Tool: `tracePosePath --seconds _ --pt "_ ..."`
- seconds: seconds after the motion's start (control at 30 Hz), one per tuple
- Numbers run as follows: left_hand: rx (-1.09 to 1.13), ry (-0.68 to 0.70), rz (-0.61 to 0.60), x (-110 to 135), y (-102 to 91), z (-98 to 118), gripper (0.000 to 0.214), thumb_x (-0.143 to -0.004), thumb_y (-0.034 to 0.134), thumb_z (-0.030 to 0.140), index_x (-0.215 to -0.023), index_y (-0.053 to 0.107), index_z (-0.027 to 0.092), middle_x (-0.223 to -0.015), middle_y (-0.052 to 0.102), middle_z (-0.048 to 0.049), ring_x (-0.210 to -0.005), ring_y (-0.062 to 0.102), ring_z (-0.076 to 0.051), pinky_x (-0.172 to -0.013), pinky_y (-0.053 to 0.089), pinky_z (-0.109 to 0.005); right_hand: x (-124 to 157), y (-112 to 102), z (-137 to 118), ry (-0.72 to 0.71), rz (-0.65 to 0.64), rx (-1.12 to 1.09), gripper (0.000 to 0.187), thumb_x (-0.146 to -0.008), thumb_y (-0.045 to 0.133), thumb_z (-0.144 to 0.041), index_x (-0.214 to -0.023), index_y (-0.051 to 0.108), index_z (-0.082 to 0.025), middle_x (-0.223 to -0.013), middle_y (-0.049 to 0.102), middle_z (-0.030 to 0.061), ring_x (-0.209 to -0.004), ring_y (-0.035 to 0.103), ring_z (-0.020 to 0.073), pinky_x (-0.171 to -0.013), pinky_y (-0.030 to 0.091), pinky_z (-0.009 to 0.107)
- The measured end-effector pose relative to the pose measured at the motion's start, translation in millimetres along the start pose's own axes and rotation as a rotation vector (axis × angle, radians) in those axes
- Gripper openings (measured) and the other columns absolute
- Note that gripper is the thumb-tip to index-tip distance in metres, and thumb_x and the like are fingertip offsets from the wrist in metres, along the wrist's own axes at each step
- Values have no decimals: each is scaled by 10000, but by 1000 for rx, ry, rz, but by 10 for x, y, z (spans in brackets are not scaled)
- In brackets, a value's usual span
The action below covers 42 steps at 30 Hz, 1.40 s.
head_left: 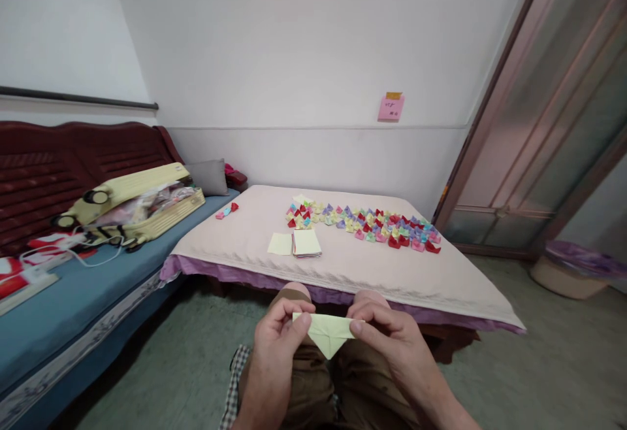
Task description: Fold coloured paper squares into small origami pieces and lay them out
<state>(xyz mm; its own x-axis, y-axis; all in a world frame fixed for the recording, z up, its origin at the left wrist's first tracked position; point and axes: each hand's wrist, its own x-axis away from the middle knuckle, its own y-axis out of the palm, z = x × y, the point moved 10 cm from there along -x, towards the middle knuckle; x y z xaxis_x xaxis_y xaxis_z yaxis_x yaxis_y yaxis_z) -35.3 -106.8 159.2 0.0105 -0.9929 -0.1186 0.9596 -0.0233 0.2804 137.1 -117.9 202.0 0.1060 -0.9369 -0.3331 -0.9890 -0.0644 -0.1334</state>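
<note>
A pale yellow-green sheet of folded paper (329, 333) is held up over my lap, its wide straight edge on top and a triangular point hanging down. Creases cross its middle. My left hand (281, 338) pinches its left corner between thumb and fingers. At the opposite corner, my right hand (385, 332) grips it the same way. Beyond my knees, a stack of square paper (307, 243) lies on the cloth-covered table, with a single pale yellow sheet (279, 244) beside it on the left.
Many colourful folded paper pieces (372, 224) spread across the table (245, 234), with a few more (226, 211) at its left. An open yellow suitcase (147, 204) rests on the blue-covered bench (147, 266). A lined bin (571, 273) stands right. A pink note (390, 108) hangs on the wall.
</note>
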Motion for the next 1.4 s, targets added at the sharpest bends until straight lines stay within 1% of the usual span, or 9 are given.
tracePosePath --seconds 0.2,0.27,0.4,0.5,0.63,0.8,1.0,1.2,1.4 --pt "225 -87 102 -11 1 -201 262 -705 740 272 -748 497 183 -682 617 14 -592 549 -116 -552 430 -220 37 74 -1 28 8 -2 224 -719 648 -164 -539 516 -184 -646 562 -1 -628 486 150 -571 368 250" --pt "215 -79 125 -24 -32 -206 266 -689 750 256 -762 507 176 -706 638 1 -609 559 -115 -563 437 -217 52 91 -8 29 -31 27 47 -715 656 -153 -695 630 -188 -687 596 -1 -655 520 156 -592 397 246" --pt "238 -96 113 -22 -41 -183 220 -713 728 223 -777 525 168 -729 645 -2 -625 561 -102 -580 433 -206 64 126 2 35 -185 56 219 -868 561 -248 -1035 703 -236 -821 682 31 -760 606 180 -677 458 264" --pt "293 -160 50 10 52 -202 202 -721 719 188 -779 526 168 -714 634 7 -618 563 -97 -566 421 -196 22 91 -42 -51 -190 51 198 -887 568 -255 -997 732 -262 -903 706 47 -877 624 202 -783 475 298" --pt "417 -278 -77 79 269 -297 214 -704 731 172 -783 532 169 -654 598 30 -570 552 -90 -544 421 -195 -4 273 -80 -147 -293 38 152 -841 655 -260 -946 760 -290 -1147 672 63 -1078 578 234 -936 430 364" --pt "374 -342 -139 102 339 -393 187 -748 720 261 -793 581 143 -687 601 7 -583 551 -87 -561 442 -201 -51 327 -47 -80 -255 -98 141 -799 694 -345 -748 753 -228 -881 699 56 -864 625 213 -802 488 333" --pt "124 -68 103 2 -27 -156 202 -806 656 338 -882 624 154 -860 659 -55 -766 611 -146 -706 490 -257 -36 130 164 132 -7 -143 167 -693 761 -321 -730 717 -164 -614 596 -13 -561 518 128 -529 424 229" --pt "-40 152 148 131 -46 98 105 -731 693 205 -824 649 183 -972 652 -64 -880 628 -194 -786 497 -292 36 227 276 223 27 -186 271 -679 764 -307 -882 668 -157 -566 594 -36 -519 509 121 -500 402 223" --pt "-286 285 197 185 -90 236 33 -754 657 186 -779 667 204 -1031 644 -81 -1013 594 -252 -841 480 -344 90 294 289 178 9 -108 262 -724 724 -330 -915 661 -162 -620 640 -4 -566 560 155 -530 447 253"
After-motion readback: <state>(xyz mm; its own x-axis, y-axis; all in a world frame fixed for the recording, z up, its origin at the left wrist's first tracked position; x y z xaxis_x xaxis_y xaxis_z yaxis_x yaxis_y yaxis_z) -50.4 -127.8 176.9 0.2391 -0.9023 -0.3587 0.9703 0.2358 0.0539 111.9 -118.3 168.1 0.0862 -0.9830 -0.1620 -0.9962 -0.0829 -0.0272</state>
